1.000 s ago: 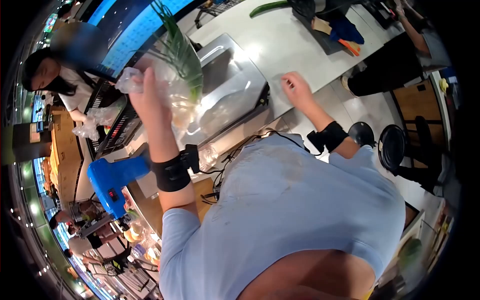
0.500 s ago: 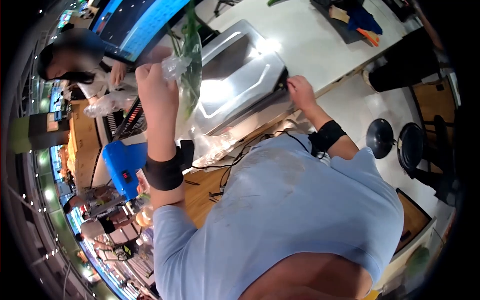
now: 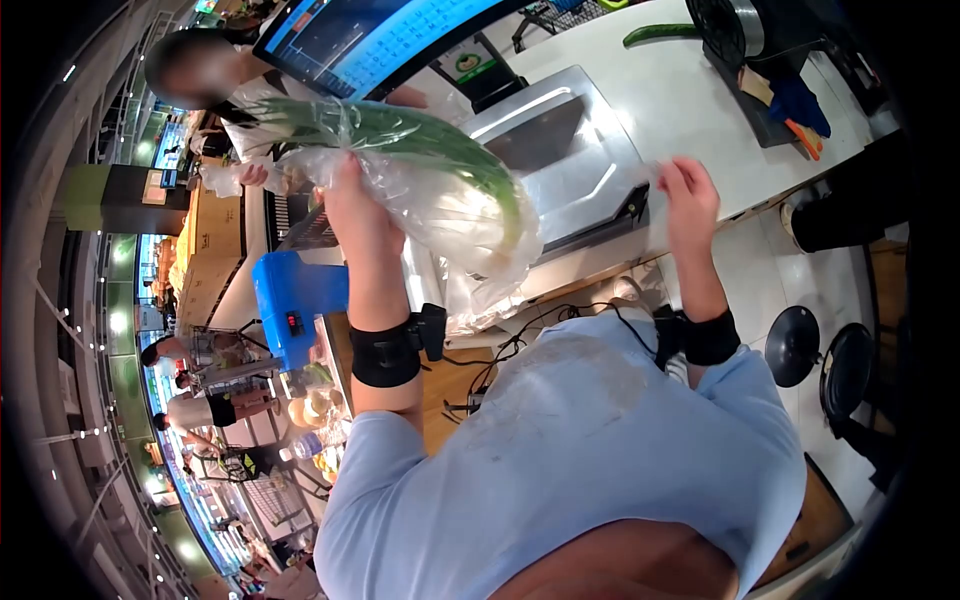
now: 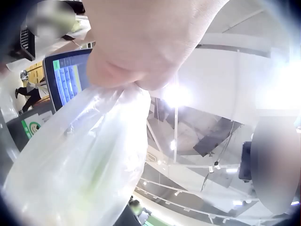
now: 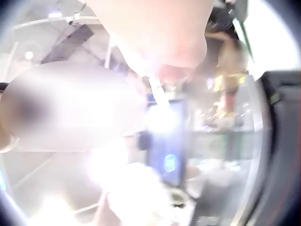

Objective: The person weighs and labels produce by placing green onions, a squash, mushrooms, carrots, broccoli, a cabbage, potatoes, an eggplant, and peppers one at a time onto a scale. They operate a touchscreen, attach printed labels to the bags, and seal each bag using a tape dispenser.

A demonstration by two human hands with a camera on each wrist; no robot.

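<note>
My left hand [image 3: 358,208] grips the gathered neck of a clear plastic bag [image 3: 455,215] and holds it up in front of the steel scale [image 3: 575,150]. Inside the bag lie long green onions [image 3: 420,135], stalks pointing left and white ends to the right. In the left wrist view the hand [image 4: 150,42] fills the top, with the bag [image 4: 84,165] hanging below it. My right hand [image 3: 686,192] is raised off the scale's right edge, fingers curled. In the right wrist view it seems to pinch a thin pale strip [image 5: 159,94].
A blue touchscreen [image 3: 380,40] stands behind the scale, and a person [image 3: 235,95] handles bags beyond it. A blue device [image 3: 295,300] sits left of my arm. On the white counter [image 3: 680,95] lie a cucumber [image 3: 660,35] and a black tray [image 3: 770,100]. Stools [image 3: 795,345] stand at right.
My left hand has swung the bag from upright to lying across, in front of the scale. My right hand has lifted from the scale's right edge.
</note>
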